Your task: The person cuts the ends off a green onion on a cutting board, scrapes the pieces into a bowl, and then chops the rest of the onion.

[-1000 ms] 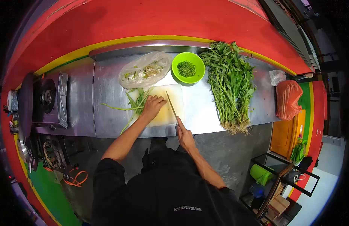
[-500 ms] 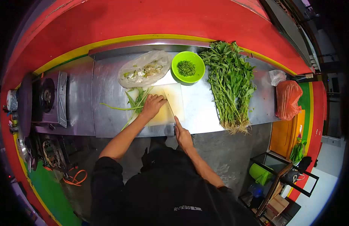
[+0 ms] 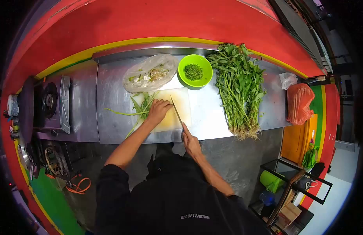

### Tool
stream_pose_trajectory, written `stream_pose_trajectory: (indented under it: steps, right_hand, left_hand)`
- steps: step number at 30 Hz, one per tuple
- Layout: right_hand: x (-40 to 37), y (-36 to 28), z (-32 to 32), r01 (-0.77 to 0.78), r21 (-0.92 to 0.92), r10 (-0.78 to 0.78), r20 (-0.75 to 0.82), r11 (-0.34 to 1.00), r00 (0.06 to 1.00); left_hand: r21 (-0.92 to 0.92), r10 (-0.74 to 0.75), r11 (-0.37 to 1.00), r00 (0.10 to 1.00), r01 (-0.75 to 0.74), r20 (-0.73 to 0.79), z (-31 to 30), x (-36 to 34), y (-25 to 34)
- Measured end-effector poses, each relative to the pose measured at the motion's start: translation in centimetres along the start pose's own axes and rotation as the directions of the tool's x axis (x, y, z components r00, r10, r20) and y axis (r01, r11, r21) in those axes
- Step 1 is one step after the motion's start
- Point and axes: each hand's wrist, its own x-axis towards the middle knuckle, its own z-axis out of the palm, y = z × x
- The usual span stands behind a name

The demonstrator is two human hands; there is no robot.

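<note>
A pale cutting board (image 3: 183,98) lies on the steel counter. My left hand (image 3: 159,110) is closed over the stems of some leafy greens (image 3: 139,106) at the board's left side, their leaves and long stalks sticking out to the left. My right hand (image 3: 191,141) grips the handle of a knife (image 3: 176,112). Its blade points up and left, right beside my left fingertips. Behind the board are a clear plastic bag (image 3: 151,73) with pale roots and scraps and a green bowl (image 3: 194,83) with finely chopped greens.
Right of the bowl lies a large bundle of leafy greens (image 3: 240,86) with roots toward me. An orange bag (image 3: 299,102) and a small clear bag (image 3: 288,80) sit at the right end. A gas stove (image 3: 52,100) stands at the left. A red wall (image 3: 150,23) runs behind the counter.
The knife and my right hand have shifted very slightly, with the blade tip a little nearer my left fingertips. The other things have stayed in place.
</note>
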Motion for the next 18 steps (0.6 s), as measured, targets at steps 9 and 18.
stream_pose_trajectory:
  steps: [9,18]
  right_hand:
    - [0.8,1.2,1.0,0.055,-0.128,-0.059,-0.027,0.990,0.998]
    - [1.8,0.8,0.8,0.097,-0.107,-0.103,-0.047,0.989,0.994]
  left_hand:
    - [0.009,-0.011,1.000,0.999,0.011,0.043,-0.3,0.1,0.2]
    - [-0.016,-0.004,1.000,0.999,0.005,0.033,0.2,-0.4,-0.4]
